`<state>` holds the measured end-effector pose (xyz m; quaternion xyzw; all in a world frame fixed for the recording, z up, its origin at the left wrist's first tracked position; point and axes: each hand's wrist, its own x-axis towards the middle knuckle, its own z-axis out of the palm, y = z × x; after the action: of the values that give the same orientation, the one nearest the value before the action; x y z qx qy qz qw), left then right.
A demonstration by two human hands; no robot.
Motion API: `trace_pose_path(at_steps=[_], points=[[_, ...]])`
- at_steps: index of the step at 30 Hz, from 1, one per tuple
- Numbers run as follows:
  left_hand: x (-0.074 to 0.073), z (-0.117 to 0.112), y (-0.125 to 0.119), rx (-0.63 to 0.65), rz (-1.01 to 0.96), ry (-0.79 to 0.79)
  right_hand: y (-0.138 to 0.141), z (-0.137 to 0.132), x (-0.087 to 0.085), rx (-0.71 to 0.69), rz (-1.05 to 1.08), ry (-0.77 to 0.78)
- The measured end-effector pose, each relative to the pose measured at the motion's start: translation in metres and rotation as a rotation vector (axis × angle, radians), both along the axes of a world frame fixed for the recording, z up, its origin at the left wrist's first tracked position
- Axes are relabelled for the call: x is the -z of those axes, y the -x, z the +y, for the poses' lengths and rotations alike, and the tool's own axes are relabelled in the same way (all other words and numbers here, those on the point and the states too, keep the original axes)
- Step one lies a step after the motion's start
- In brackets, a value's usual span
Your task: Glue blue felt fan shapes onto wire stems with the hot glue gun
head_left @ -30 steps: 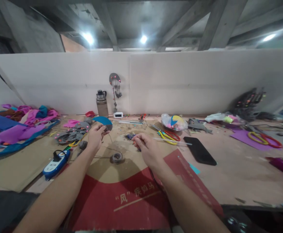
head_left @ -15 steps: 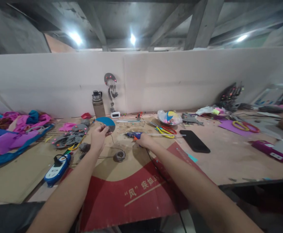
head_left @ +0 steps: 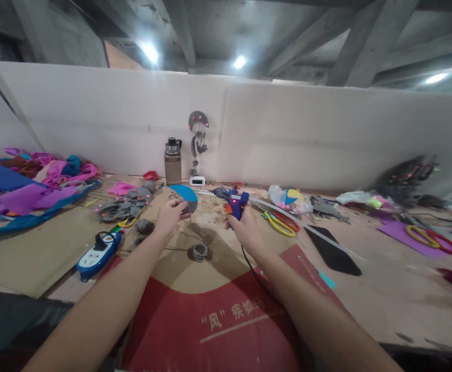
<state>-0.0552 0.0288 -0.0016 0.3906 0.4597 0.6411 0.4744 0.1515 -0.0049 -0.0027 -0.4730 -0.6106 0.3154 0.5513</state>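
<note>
Between the fingertips of my left hand [head_left: 169, 218] is a rounded felt piece [head_left: 185, 194], blue on top and grey at its lower edge. A thin cord appears to hang below it. My right hand [head_left: 245, 225] is wrapped around the handle of a blue hot glue gun [head_left: 238, 200], raised over the table with its nozzle pointing left toward the felt piece. A long clear glue stick [head_left: 307, 225] sticks out of the gun's back. Below my hands, a small coil of grey cord [head_left: 200, 252] lies on a red and tan cardboard sheet [head_left: 171, 320].
To the left are a blue-and-white power strip [head_left: 98, 256], grey felt pieces [head_left: 127, 204] and a colourful fabric pile [head_left: 43, 186]. A bottle [head_left: 173, 163] stands by the partition. Yellow-and-red scissors [head_left: 282, 225] and a black phone [head_left: 334, 250] lie right.
My right hand has lifted the glue gun off the tabletop, its glue stick now slanting down to the right. My left hand still holds the felt piece. The view has swung slightly right.
</note>
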Motion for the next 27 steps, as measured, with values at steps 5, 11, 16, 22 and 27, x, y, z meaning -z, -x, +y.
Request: trace_pose_path(at_steps=[5, 11, 16, 22, 27], points=[[0.005, -0.001, -0.003, 0.038, 0.039, -0.024, 0.003, -0.020, 0.005, -0.231, 0.165, 0.028], [0.006, -0.004, -0.009, 0.039, 0.160, -0.042, 0.003, -0.031, 0.006, -0.175, -0.129, -0.087], [0.004, -0.010, -0.015, 0.002, 0.218, -0.071, 0.003, -0.034, 0.002, -0.168, -0.261, -0.146], [0.005, -0.010, -0.018, 0.011, 0.219, -0.068, 0.005, -0.036, 0.001, -0.171, -0.309, -0.135], [0.006, -0.011, -0.018, 0.009, 0.269, -0.086, 0.006, -0.035, 0.003, -0.173, -0.310, -0.137]])
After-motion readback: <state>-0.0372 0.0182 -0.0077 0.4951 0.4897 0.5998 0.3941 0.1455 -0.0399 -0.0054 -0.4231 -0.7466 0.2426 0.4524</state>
